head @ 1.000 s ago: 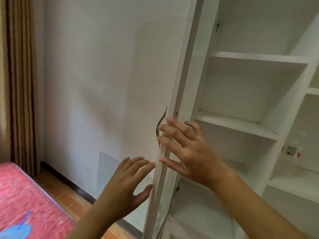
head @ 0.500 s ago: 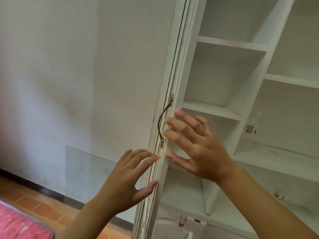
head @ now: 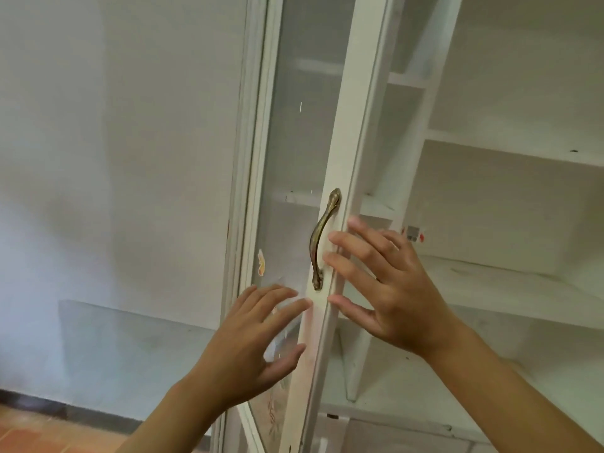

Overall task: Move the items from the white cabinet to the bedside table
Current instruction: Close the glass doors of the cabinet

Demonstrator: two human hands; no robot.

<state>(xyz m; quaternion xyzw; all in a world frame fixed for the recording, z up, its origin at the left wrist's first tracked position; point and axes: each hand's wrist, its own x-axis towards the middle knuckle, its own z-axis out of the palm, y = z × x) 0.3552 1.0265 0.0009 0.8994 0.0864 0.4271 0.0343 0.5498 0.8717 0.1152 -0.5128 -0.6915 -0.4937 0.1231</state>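
The white cabinet is seen with its glass door standing partly ajar, its frame edge turned toward the camera. The right hand is laid flat against the inner side of the door's frame, just beside the brass handle, its grip spread and closed on nothing. The left hand is held at the outer face of the door below the handle, its grip likewise spread; contact with the glass cannot be told. A small red-and-white labelled item is seen on a cabinet shelf behind the right hand.
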